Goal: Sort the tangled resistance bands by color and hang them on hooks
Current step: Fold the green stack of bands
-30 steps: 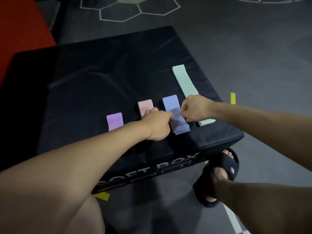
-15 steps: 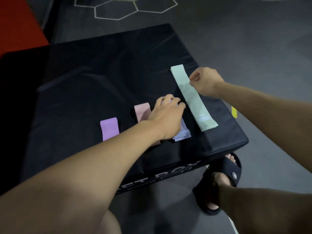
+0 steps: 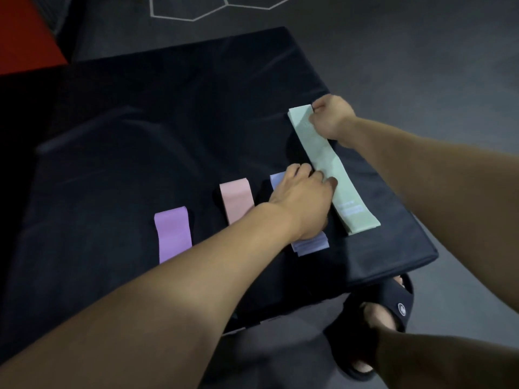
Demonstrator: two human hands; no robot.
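Observation:
Four flat resistance bands lie side by side on a black soft box (image 3: 168,113): purple (image 3: 172,234), pink (image 3: 237,199), pale blue (image 3: 310,244) and a long mint green band (image 3: 325,161). My right hand (image 3: 331,119) grips the far end of the green band with curled fingers. My left hand (image 3: 302,197) lies over the blue band and hides most of it. Its thumb and fingertips meet at the green band's left edge, near the middle of the band.
The box's near right corner (image 3: 429,254) stands over dark gym flooring. A foot in a black slide sandal (image 3: 376,324) stands just below that corner. A red mat (image 3: 25,35) lies at the far left, and white hexagon lines (image 3: 196,12) mark the floor beyond the box.
My right hand moved from the blue band up to the far end of the green band. My left hand slid right from the blue band onto the green band's edge.

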